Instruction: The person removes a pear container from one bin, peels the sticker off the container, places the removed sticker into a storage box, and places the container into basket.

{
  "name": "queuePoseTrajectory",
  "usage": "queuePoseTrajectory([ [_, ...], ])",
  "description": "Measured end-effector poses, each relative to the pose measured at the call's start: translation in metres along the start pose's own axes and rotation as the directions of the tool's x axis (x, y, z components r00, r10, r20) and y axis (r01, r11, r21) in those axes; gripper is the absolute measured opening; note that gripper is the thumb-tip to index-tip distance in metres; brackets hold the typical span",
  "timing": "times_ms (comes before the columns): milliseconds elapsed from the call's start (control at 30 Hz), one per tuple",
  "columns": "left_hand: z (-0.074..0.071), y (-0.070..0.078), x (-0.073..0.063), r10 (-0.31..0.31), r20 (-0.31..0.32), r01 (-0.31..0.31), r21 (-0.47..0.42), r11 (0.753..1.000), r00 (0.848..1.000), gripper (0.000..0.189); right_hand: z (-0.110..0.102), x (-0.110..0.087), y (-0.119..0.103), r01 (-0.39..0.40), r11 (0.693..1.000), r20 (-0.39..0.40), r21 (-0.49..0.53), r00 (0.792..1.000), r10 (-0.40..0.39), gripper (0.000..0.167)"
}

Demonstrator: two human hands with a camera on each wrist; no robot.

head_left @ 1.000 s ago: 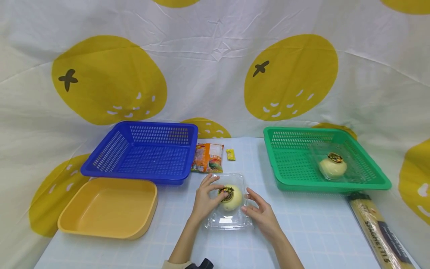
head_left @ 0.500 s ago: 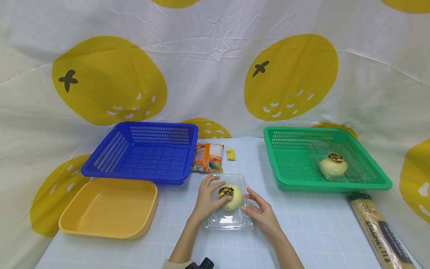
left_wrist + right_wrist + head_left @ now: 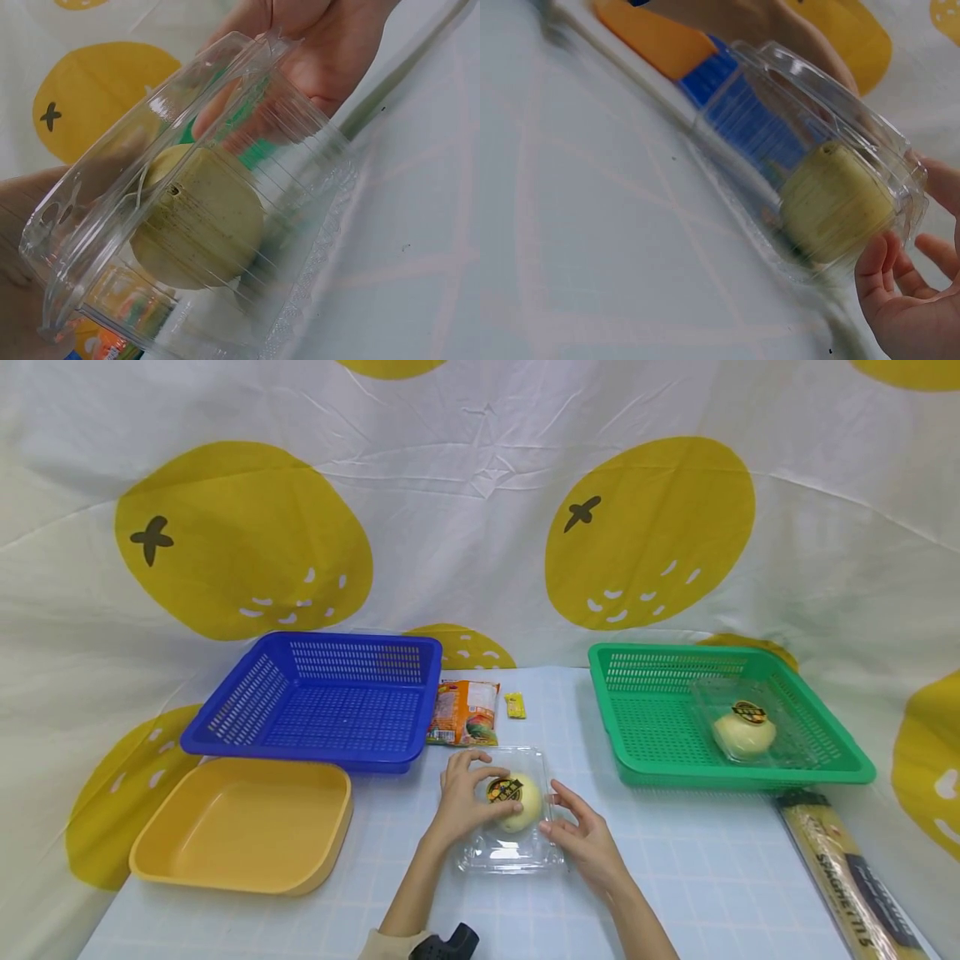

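Observation:
A clear plastic clamshell box (image 3: 512, 852) lies on the table in the head view, with a round pale-yellow fruit (image 3: 531, 797) inside. On its lid is a round black-and-gold label (image 3: 504, 789). My left hand (image 3: 465, 793) rests over the lid's left part, fingers spread and gently bent, thumb tip against the label's lower right. At the box's right edge my right hand (image 3: 588, 839) holds the side with thumb and index finger. In the right wrist view, the thumb and fingers of the right hand (image 3: 919, 307) meet the box (image 3: 757, 127) near a corner; the fruit (image 3: 836, 206) shows through.
A blue basket (image 3: 322, 760) and a yellow tray (image 3: 243, 885) stand left. At right, a green basket (image 3: 645, 768) holds another boxed fruit (image 3: 744, 735), with a spaghetti pack (image 3: 840, 868) beside it. An orange packet (image 3: 465, 710) and a small yellow sachet (image 3: 515, 704) lie behind the box.
My left thumb has slid right and slightly down across the label, showing more of it. The left index fingertip has shifted slightly right. My right hand and the box have stayed put.

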State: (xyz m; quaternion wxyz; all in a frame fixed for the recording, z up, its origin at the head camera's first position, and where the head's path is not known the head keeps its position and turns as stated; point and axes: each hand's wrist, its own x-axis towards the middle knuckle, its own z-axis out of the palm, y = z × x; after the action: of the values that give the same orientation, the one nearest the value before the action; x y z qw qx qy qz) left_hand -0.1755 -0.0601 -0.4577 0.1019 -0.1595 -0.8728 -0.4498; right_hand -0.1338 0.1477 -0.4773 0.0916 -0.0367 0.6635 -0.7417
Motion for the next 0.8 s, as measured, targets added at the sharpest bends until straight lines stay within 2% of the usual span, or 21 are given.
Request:
queuePoseTrajectory([
  [267, 0.0006, -0.0012, 0.0025, -0.016, 0.001, 0.016, -0.045, 0.999, 1.000, 0.041, 0.0002, -0.0005, -0.0012, 0.018, 1.000, 0.012, 0.003, 1.000, -0.018, 0.071],
  [400, 0.0016, -0.0028, 0.0031, 0.008, -0.012, -0.009, -0.067, 0.998, 1.000, 0.033, 0.0002, -0.0010, -0.0016, 0.013, 1.000, 0.018, 0.010, 1.000, -0.013, 0.071],
  [633, 0.0056, -0.0029, 0.0042, 0.062, -0.089, -0.067, -0.051, 0.996, 0.994, 0.005, 0.0003, -0.0005, 0.0003, 0.013, 1.000, 0.004, 0.017, 1.000, -0.013, 0.071],
  [800, 0.0083, -0.0030, 0.0061, 0.061, -0.130, -0.064, -0.019, 0.998, 0.990, 0.004, -0.0001, 0.0000, 0.0012, 0.019, 1.000, 0.003, 0.010, 1.000, -0.019, 0.071],
])
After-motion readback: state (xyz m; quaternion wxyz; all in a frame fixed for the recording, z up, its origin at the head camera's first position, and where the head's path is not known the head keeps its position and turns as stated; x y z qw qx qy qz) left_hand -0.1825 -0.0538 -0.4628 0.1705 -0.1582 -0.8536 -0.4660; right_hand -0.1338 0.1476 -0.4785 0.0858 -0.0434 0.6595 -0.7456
